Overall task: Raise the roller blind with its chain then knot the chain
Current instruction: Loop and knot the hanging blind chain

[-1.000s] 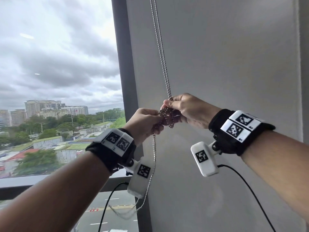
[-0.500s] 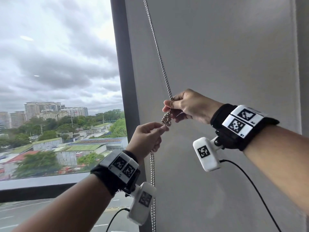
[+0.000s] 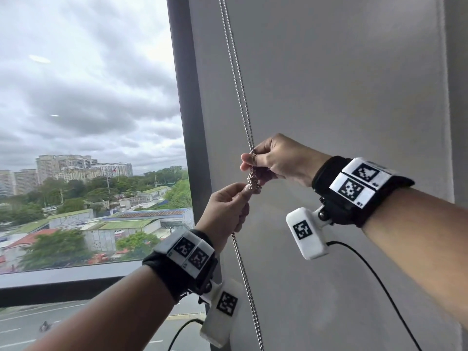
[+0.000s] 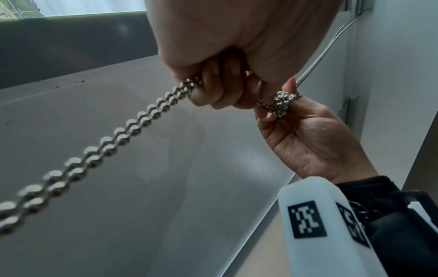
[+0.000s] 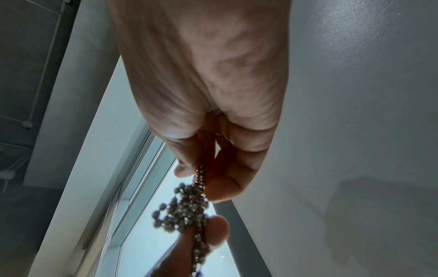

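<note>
A doubled metal bead chain (image 3: 240, 92) hangs down in front of the grey wall. It is bunched into a tight knot (image 3: 254, 184) at chest height. My right hand (image 3: 250, 160) pinches the chain just above the knot, thumb and forefinger closed on it. My left hand (image 3: 247, 193) grips the chain right under the knot, fingertips touching the knot's lower side. In the left wrist view the chain (image 4: 123, 135) runs taut out of my left fist, and the knot (image 4: 282, 105) sits by my right hand's fingers (image 4: 265, 114). No blind fabric covers the glass.
A dark window frame post (image 3: 188, 122) stands just left of the chain, with the window glass (image 3: 88, 110) beyond it. The grey wall (image 3: 342, 97) lies right behind both hands. Below my left hand the chain (image 3: 247, 287) hangs straight down past the wrist camera.
The loose bundle of chain has drawn into a small tight knot and the slack loop now hangs straight. My left hand dropped away, then rose back under the knot.
</note>
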Motion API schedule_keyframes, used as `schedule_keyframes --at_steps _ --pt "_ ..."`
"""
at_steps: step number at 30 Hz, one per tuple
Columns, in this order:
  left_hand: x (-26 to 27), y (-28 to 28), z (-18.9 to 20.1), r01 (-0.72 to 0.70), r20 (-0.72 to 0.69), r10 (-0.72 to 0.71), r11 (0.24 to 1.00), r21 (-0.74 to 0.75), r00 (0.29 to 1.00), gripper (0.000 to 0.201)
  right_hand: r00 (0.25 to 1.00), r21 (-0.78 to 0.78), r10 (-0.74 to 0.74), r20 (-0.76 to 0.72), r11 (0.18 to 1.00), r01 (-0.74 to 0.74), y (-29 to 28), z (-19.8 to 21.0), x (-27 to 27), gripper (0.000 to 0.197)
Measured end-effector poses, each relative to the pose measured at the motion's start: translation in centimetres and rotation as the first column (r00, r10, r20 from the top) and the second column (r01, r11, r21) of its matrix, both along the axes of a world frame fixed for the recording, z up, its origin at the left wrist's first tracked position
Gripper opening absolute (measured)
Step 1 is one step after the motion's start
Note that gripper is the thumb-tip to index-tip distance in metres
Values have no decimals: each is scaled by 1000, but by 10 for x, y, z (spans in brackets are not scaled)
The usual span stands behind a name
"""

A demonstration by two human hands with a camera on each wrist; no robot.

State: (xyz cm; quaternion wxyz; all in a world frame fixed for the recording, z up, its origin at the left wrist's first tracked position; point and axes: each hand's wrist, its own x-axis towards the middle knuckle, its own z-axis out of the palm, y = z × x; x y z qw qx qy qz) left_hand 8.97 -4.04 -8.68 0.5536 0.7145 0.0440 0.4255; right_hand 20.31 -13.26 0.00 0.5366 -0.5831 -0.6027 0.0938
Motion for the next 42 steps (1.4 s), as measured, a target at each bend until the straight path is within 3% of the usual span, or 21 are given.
schedule_keyframes --at_steps 7,14,20,24,27,30,33,38,42 --pt "-4 -9 -2 66 -85 -66 998 -5 994 17 994 -39 -52 96 998 56 -4 2 -3 27" --pt "-10 -2 -17 116 -219 -114 993 -4 969 9 999 -129 -34 41 991 39 -6 -13 -5 25" --pt "-25 29 -63 80 -578 -22 994 76 816 7 996 -18 -82 -41 997 81 -2 -27 2 20" --pt "-41 44 -73 45 -622 -48 999 -21 782 11 991 69 -129 -45 989 132 -5 -29 5 18" --pt "-53 50 -69 100 -645 -128 992 -79 754 12 989 106 -139 -49 984 143 -8 -28 6 17" --pt "-59 55 -67 183 -594 -270 962 -203 758 10 986 144 -136 -100 978 150 -12 -26 9 21" --pt "-60 53 -60 176 -472 -323 928 -328 820 23 975 174 -187 -124 963 206 -16 -21 17 22" --pt "-56 39 -11 152 -153 -246 877 -455 957 20 956 121 -292 4 950 289 -22 -20 27 21" --pt "-48 30 41 311 116 -289 849 -427 950 28 924 116 -364 118 929 351 -20 -25 25 21"
